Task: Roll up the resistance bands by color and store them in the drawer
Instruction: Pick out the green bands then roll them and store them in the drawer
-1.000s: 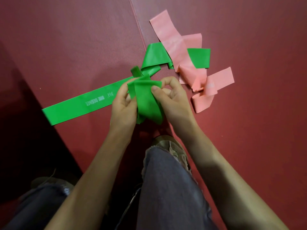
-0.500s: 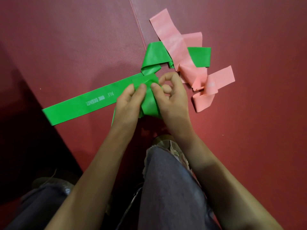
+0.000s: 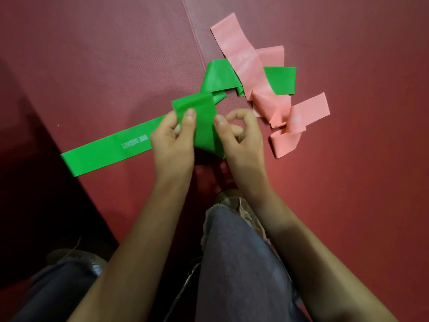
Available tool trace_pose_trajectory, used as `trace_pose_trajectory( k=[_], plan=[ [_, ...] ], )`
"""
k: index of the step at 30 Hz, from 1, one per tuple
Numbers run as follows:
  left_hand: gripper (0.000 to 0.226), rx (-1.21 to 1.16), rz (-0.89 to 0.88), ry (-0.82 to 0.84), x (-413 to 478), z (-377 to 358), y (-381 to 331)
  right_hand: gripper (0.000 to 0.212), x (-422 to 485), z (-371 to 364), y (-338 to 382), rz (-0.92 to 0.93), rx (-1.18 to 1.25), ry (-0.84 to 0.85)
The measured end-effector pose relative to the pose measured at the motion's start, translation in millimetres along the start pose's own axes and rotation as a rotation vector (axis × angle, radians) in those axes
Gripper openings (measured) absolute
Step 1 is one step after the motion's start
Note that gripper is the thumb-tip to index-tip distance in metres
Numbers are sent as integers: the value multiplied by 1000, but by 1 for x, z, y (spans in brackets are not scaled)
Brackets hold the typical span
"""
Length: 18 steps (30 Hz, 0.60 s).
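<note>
Red mat point(image 3: 116, 66) on the floor carries everything; no drawer or other container in view, so nothing is stored yet.

Green band point(image 3: 104, 152) is the landmark: one long flat tail runs left of the hands, with white lettering on it, and the other end crosses up and right, where it goes under the pink band point(image 3: 243, 63). The pink band lies in a loose crumpled heap just right of the green one, overlapping it and untouched.

Left hand point(image 3: 173, 145): fingers pinched on the green band's folded section, thumb on top. Right hand point(image 3: 241, 135): thumb pressed on the fold's right edge, remaining fingers curled; whether they grip the band underneath I can't tell.

Step, as I read it: starting the green roll. It's a flat fold so far, not a tight roll.

Next move probably needs:
- the fold kept square and turned over itself along the band
- the far green end pulled out from under the pink one, or the roll will drag pink along
- then the pink band, then finding the drawer
</note>
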<state>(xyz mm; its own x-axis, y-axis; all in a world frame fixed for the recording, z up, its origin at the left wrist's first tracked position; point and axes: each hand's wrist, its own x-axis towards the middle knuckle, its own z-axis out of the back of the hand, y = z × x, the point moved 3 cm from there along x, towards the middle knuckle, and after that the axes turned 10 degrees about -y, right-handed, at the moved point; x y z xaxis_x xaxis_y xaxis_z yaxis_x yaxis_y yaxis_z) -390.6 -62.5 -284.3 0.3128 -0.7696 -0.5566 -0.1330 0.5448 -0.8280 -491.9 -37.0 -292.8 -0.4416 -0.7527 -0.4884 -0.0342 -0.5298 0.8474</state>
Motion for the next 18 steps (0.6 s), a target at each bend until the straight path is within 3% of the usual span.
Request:
trace_pose_trajectory(
  k=[2, 5, 6, 12, 18],
  plan=[
    [27, -49, -9, -34, 4, 3, -8, 16, -1, 2, -12, 27, -136, 18],
    [23, -117, 13, -56, 6, 6, -17, 53, -8, 3, -32, 126, -387, 113],
    [23, -121, 20, -55, 6, 6, -18, 57, -10, 3, -35, 169, -431, 139],
    [24, -133, 52, -70, 4, 8, -18, 37, -7, -1, -32, 211, -467, 93],
    [24, -124, 13, -108, 15, 12, -29, 49, -20, -1, -24, 311, -635, 67]
  ],
)
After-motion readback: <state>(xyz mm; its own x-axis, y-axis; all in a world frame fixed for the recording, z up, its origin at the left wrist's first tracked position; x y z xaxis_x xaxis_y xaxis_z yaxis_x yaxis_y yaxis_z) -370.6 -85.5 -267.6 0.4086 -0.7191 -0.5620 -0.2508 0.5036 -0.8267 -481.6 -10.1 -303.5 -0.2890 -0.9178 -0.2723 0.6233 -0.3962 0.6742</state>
